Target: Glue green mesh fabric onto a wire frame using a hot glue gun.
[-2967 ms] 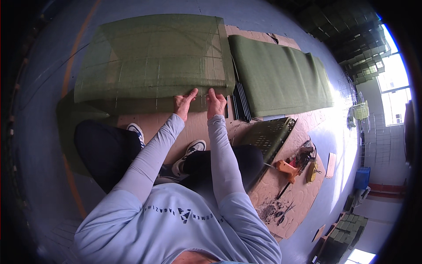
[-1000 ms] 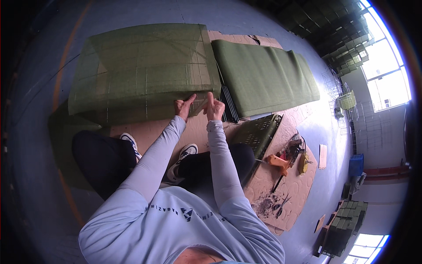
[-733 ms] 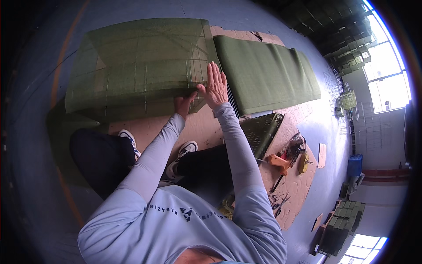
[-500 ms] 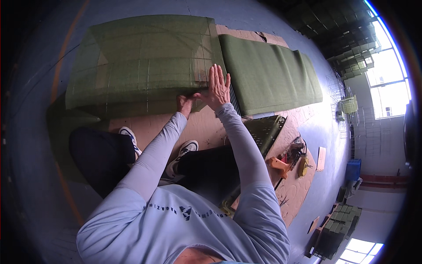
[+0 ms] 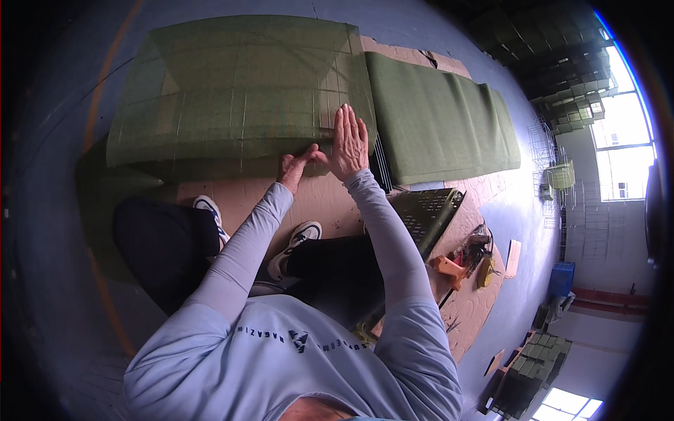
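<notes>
Green mesh fabric lies over a thin wire grid, whose lines show through it. My right hand rests flat near the right end of its near edge, fingers together and stretched away from me, thumb pointing left. Close beside it, my left hand is closed at the same near edge, one digit reaching toward the right thumb. Its other fingers are partly hidden. Right of my right hand, bare parallel wires show between the mesh and a folded green cloth.
Cardboard lies under the work and my feet. At right sit a perforated green panel, an orange-handled tool and a yellow item. Farther right are a blue crate, wire racks and stacked green boxes.
The view has shifted slightly, so the mesh and cloth sit a little higher and farther right. My left hand has drawn slightly left, and its digit stands out more clearly.
</notes>
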Tool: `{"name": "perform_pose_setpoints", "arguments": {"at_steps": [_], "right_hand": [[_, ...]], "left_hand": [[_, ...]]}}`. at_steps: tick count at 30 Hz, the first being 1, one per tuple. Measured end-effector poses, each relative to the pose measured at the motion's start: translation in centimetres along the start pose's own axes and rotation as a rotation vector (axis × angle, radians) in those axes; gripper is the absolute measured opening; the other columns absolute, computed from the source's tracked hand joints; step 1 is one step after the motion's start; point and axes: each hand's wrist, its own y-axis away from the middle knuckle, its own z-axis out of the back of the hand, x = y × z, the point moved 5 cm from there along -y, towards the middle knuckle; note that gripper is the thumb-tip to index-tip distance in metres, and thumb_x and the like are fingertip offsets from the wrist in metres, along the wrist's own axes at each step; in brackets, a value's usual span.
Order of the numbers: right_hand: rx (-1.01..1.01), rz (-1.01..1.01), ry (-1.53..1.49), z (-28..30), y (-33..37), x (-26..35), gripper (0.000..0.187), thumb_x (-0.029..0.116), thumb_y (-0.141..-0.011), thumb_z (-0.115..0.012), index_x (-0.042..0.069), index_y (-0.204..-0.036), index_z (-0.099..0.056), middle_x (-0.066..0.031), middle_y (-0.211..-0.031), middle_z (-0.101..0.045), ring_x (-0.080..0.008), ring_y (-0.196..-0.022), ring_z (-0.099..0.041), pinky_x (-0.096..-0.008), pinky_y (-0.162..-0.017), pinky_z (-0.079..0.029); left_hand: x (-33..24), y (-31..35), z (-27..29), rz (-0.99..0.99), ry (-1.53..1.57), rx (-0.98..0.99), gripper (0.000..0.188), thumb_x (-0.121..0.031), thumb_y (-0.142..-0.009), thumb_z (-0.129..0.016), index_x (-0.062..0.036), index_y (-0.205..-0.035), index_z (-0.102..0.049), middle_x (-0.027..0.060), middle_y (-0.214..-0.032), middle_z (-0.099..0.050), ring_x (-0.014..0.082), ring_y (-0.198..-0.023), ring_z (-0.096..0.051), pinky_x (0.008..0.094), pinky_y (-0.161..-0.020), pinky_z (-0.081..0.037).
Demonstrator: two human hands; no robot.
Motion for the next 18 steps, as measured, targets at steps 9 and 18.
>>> {"name": "perform_pose_setpoints", "arguments": {"at_steps": [9, 18], "right_hand": [[0.023, 0.033, -0.012, 0.3, -0.1, 0.3, 0.112, 0.079, -0.057, -0.034, -0.007, -0.128, -0.019, -0.0218, -0.133, -0.022, -0.0304, -0.125, -0.019, -0.0415, -0.101, -0.012], [0.031, 0.016, 0.052, -0.2, -0.2, -0.1, 0.109, 0.074, -0.058, -0.041, -0.005, -0.128, -0.017, -0.0202, -0.134, -0.020, -0.0297, -0.126, -0.019, -0.0437, -0.100, -0.013]], "left_hand": [[-4.3, 2.0, -0.4, -0.188, -0.319, -0.116, 0.015, -0.012, -0.075, -0.062, 0.0011, -0.083, -0.064, 0.0055, -0.075, -0.064, 0.0083, -0.066, -0.058, 0.0222, -0.060, -0.044], [-2.4, 0.9, 0.4, -0.256, -0.363, -0.143, 0.015, -0.013, -0.075, -0.063, -0.0003, -0.081, -0.065, 0.0047, -0.070, -0.064, 0.0062, -0.062, -0.055, 0.0232, -0.056, -0.042]]}}
